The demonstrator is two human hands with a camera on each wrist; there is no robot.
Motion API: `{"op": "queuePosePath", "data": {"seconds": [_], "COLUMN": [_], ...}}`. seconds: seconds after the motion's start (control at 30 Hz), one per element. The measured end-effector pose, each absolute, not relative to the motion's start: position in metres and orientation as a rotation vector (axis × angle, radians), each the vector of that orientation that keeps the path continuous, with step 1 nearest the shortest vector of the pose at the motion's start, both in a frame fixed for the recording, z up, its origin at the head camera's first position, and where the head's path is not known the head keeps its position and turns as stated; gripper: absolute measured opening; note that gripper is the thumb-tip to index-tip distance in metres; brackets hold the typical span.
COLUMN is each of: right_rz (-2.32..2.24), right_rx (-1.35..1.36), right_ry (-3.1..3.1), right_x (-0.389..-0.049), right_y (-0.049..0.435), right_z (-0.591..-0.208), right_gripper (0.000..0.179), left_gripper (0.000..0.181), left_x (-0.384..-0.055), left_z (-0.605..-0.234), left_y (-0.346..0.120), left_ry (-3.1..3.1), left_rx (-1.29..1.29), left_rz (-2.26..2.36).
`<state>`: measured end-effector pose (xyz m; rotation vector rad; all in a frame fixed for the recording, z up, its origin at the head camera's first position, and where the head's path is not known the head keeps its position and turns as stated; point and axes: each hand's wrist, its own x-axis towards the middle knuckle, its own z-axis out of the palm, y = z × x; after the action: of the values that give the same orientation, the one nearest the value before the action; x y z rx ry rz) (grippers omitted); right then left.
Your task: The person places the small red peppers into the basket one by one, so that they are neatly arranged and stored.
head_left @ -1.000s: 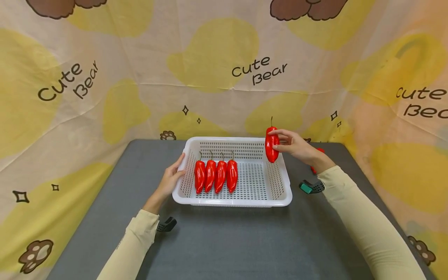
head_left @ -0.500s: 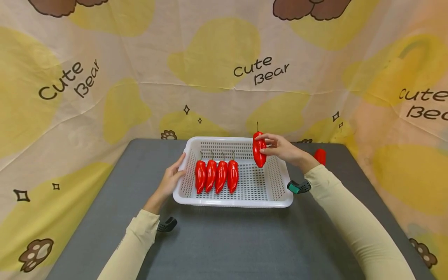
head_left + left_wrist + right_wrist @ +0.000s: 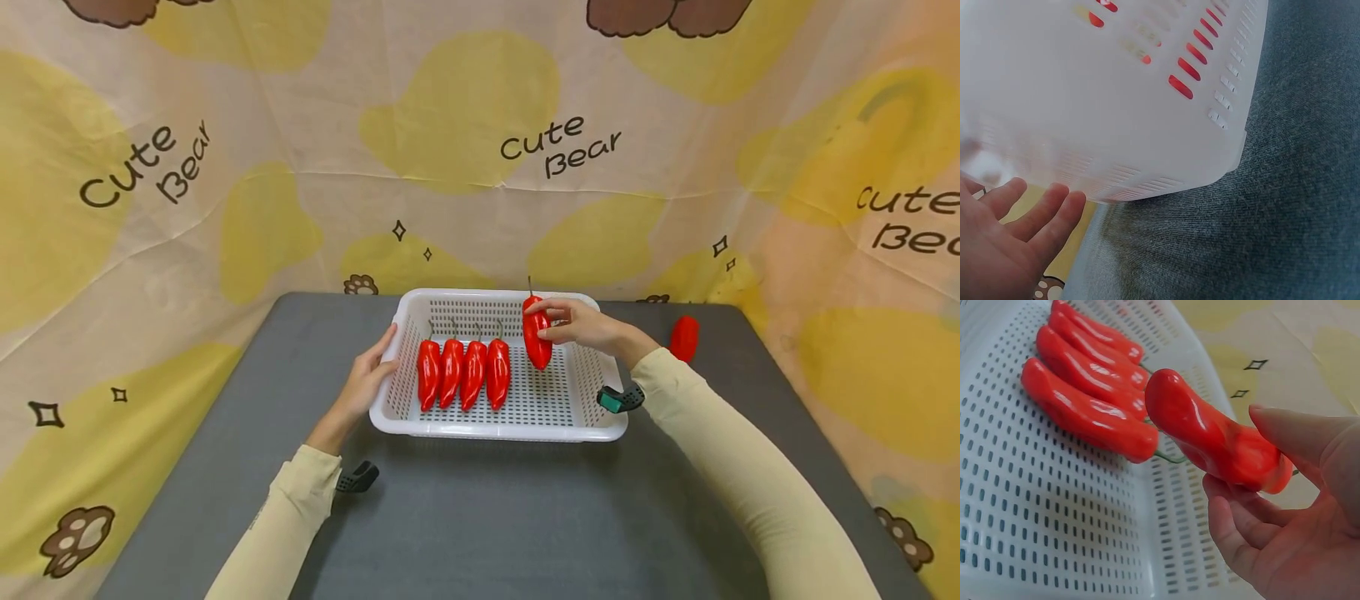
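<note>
My right hand (image 3: pixel 581 323) pinches a glossy red chili pepper (image 3: pixel 537 332) between thumb and fingers, stem up, over the right half of the white basket (image 3: pixel 498 432). In the right wrist view this pepper (image 3: pixel 1200 428) slants, its blunt tip pointing at the others. Several red peppers (image 3: pixel 473 375) lie side by side in the basket's left half, stems toward the back. At the basket's left side my left hand (image 3: pixel 362 385) holds the rim, thumb over it and fingers along the outside. The left wrist view shows the fingertips (image 3: pixel 1072 203) close below the basket wall.
Another red pepper (image 3: pixel 684 337) lies on the dark grey table (image 3: pixel 480 517), right of the basket. A patterned cloth (image 3: pixel 450 125) hangs behind and beside the table. Each wrist wears a black strap (image 3: pixel 358 477).
My right hand has carried the pepper left and down, from the basket's right rim to over its inside. The pepper on the table has come into fuller view. The left hand stays put.
</note>
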<state>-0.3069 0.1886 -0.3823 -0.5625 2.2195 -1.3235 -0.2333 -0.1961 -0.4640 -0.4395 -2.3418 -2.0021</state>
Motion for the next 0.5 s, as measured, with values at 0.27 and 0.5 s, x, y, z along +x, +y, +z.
{"op": "queuePosePath", "data": {"seconds": [0.27,0.5], "right_rz": [-1.164,-1.079], "right_rx": [-0.554,-0.505], "right_ry": [2.214,2.186], "right_x": [-0.311,-0.310], "right_y": [0.176,0.170], "right_z": [-0.391,-0.396], "right_gripper": [0.052,0.051], "left_gripper": [0.062,0.062], "left_x": [-0.233,-0.231], "left_z": [-0.464,-0.462], "left_y": [-0.197,-0.197], "left_ry": [-2.373,-2.386], "left_rx": [-0.428,-0.418], "left_rz": [-1.984,-1.960]}}
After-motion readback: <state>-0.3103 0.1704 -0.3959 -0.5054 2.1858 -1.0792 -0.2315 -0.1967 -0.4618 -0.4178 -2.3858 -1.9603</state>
